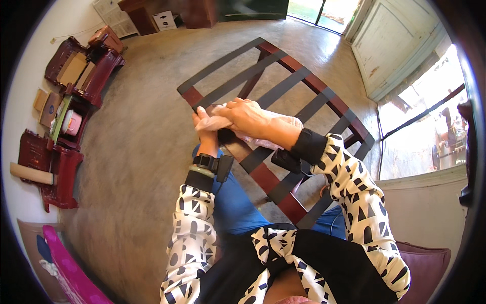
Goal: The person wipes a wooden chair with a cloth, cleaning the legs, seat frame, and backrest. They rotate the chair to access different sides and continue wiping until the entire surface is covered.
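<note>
My right hand (248, 117) grips a pale, thin cloth or film (214, 123) at its left end. Against it, my left hand (207, 131) is raised with the thumb up, and the pale material wraps across its fingers. More light pinkish material (279, 119) lies under my right wrist. Both hands are above the near left side of a dark red wooden frame (265, 176), which has grey straps (284, 91) stretched across it. What the material covers cannot be made out.
Dark red wooden chairs (62, 173) bearing cardboard and a pink container (71, 122) line the left wall. A window (421, 140) and a pale door (395, 41) are at the right. A purple cushion (423, 266) sits lower right, a bright pink item (66, 262) lower left.
</note>
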A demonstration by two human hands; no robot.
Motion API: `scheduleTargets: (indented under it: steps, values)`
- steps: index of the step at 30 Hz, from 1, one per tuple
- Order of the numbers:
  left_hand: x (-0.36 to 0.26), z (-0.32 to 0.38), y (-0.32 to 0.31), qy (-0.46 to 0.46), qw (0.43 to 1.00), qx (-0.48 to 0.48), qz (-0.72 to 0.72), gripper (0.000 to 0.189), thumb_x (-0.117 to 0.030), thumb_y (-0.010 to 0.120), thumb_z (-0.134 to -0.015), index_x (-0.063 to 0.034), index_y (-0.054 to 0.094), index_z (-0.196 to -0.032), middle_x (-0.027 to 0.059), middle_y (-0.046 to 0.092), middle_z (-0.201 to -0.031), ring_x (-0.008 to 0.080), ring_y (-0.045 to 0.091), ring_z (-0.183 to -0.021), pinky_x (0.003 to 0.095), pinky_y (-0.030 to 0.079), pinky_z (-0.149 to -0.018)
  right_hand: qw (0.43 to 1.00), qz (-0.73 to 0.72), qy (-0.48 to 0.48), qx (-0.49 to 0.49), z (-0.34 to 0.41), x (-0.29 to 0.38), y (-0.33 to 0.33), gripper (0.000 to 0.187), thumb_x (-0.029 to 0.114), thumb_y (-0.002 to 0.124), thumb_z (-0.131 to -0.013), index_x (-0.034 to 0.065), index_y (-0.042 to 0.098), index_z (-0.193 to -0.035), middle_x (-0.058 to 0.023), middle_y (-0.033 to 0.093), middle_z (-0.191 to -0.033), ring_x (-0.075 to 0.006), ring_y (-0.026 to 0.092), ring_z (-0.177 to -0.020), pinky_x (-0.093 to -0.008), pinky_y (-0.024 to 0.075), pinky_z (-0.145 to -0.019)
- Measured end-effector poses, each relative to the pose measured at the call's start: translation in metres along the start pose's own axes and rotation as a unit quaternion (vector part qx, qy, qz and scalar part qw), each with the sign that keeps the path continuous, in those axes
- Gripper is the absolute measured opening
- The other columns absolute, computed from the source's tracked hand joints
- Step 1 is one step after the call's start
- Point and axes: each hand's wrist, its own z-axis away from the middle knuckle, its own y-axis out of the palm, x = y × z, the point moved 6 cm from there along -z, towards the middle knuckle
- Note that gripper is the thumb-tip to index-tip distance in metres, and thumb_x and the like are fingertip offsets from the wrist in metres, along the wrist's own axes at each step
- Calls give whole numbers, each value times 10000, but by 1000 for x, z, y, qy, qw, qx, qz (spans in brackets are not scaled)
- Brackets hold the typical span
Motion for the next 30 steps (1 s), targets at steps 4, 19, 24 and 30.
scheduleTargets:
  steps: [4, 19, 24, 30]
  values:
    - [-2, -6, -6, 55, 991, -36, -113, 512, -351, 400, -1035, 125, 526, -1173, 305, 628, -1101, 406, 611, -980, 439, 477, -883, 999, 49, 0, -2, 23, -15, 11, 533, 105, 722, -713, 200, 611, -1225, -86, 566, -1178, -324, 551, -1068, -418, 488, -886]
    - [-10, -4, -10, 109, 980, -60, -158, 485, -344, 432, -1019, 96, 569, -1167, 285, 644, -1100, 414, 606, -1005, 436, 455, -907, 902, 310, 278, -117, 147, -240, -197, 312, 300, 576, -917, 209, 667, -1201, -119, 615, -1280, -320, 652, -1074, -439, 535, -892]
    - [-3, -13, -12, 94, 978, -77, -171, 506, -365, 455, -1007, 104, 570, -1158, 280, 647, -1100, 396, 613, -995, 434, 461, -897, 853, 213, 476, 6, 165, -206, -182, 506, 464, 564, -924, 42, 629, -1196, -233, 615, -1184, -358, 653, -1061, -447, 532, -874]
    - [-1, -19, -14, 94, 977, -81, -172, 519, -372, 465, -1000, 119, 576, -1127, 300, 645, -1088, 417, 615, -987, 449, 464, -896, 928, 109, 345, 82, 126, -67, -28, 472, 406, 514, -949, 67, 529, -1276, -199, 585, -1167, -383, 622, -1040, -551, 528, -859]
